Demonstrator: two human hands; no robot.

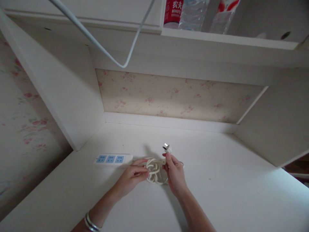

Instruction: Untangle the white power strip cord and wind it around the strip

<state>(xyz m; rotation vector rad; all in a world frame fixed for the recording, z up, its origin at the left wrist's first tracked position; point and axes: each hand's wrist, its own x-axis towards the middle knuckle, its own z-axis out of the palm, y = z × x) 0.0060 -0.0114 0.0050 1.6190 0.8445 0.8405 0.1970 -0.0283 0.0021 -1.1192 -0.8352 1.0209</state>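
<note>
A white power strip [113, 159] with three blue sockets lies on the white desk [229, 180]. Its cream cord [154, 172] is bunched in tangled loops just right of the strip. My left hand [134, 175] pinches the loops from the left, fingers closed on the cord. My right hand [175, 172] grips the cord's end just below the plug [166, 148], which sticks up with its metal prongs pointing away from me. A silver bangle [91, 223] sits on my left wrist.
The desk sits in a white alcove with floral wallpaper [173, 96] at the back and side panels left and right. A shelf above holds plastic bottles [190, 14]. A white cable [106, 51] hangs in a loop from above.
</note>
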